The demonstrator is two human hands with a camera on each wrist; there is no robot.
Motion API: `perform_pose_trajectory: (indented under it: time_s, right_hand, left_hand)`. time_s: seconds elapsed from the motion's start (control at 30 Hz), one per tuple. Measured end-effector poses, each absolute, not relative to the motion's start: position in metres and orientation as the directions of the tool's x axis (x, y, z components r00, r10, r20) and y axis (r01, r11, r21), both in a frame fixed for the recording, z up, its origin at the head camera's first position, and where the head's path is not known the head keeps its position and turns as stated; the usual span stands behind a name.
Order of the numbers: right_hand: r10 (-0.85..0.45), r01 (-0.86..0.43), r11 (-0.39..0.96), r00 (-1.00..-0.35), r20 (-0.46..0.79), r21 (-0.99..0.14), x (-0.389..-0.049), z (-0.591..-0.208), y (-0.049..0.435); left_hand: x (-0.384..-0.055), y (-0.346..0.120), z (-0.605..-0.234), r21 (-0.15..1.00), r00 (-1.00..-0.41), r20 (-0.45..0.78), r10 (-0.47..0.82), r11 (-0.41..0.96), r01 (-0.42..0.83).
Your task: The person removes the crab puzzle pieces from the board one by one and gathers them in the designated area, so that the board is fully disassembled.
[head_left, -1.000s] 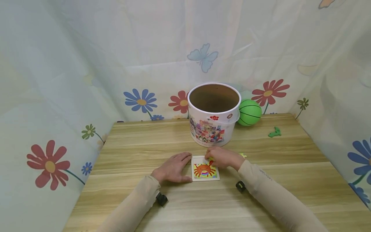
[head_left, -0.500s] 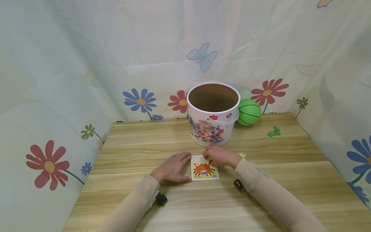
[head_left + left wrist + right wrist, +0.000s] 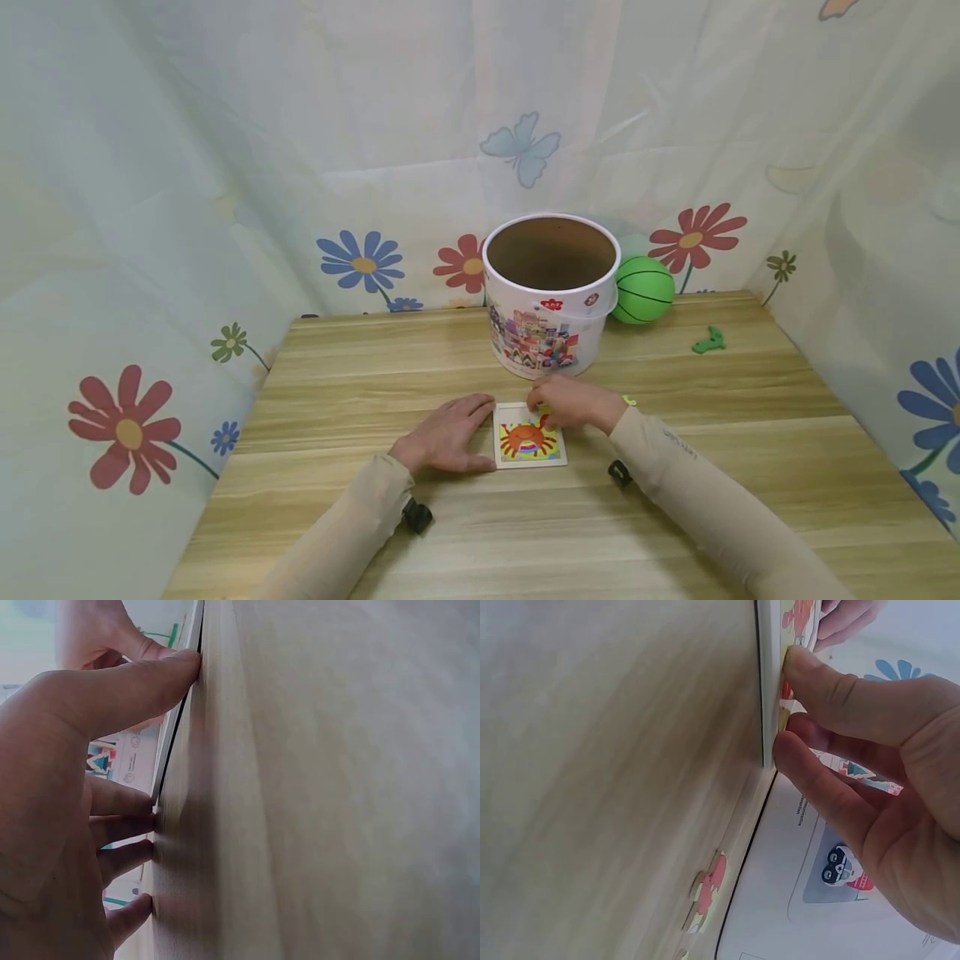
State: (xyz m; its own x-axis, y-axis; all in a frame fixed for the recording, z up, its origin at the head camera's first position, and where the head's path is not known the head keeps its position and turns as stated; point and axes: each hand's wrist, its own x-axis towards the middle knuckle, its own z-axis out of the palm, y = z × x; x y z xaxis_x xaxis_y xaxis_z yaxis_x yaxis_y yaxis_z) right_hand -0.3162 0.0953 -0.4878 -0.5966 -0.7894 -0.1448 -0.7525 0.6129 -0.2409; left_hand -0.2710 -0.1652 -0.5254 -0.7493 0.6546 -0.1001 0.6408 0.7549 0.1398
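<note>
A small square jigsaw board (image 3: 531,466) with a pale frame and a red crab picture lies on the table. Pale backing shows along the top of the picture. My left hand (image 3: 450,435) rests flat beside it; in the left wrist view the thumb (image 3: 184,669) and the fingertips touch its left edge. At the upper right corner, my right hand (image 3: 573,402) pinches a yellowish puzzle piece (image 3: 784,718) against the board, mostly hidden by thumb and fingers. Another loose puzzle piece (image 3: 707,894), red and yellow, lies on the table past the right hand.
A white printed bucket (image 3: 543,337) stands just behind the board, its mouth up. Against its right side sits a green ball (image 3: 643,290) with black lines. A small green curved object (image 3: 708,339) lies farther right. Flowered curtains (image 3: 360,183) enclose the table.
The right hand shifts only slightly at the board's upper corner. The left hand and the board stay in place.
</note>
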Motion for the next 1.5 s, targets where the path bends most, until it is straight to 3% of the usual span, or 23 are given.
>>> perform_pose_trajectory:
  time_s: [0.47,1.03,1.5]
  right_hand:
    - [-0.731,-0.703,0.681,-0.635,-0.252,-0.206,-0.317,-0.482,0.084]
    - [-0.782,-0.733,0.619,-0.608,-0.136,-0.282,-0.316,-0.487,0.093]
    - [-0.728,-0.662,0.671,-0.673,-0.130,-0.333,-0.315,-0.489,0.100]
  left_hand:
    - [-0.268,-0.165,-0.524,0.151,-0.750,-0.091,0.655,0.754,0.639]
    - [-0.270,-0.166,-0.525,0.146,-0.752,-0.092,0.652,0.756,0.638]
    - [-0.270,-0.165,-0.524,0.134,-0.748,-0.097,0.656,0.754,0.644]
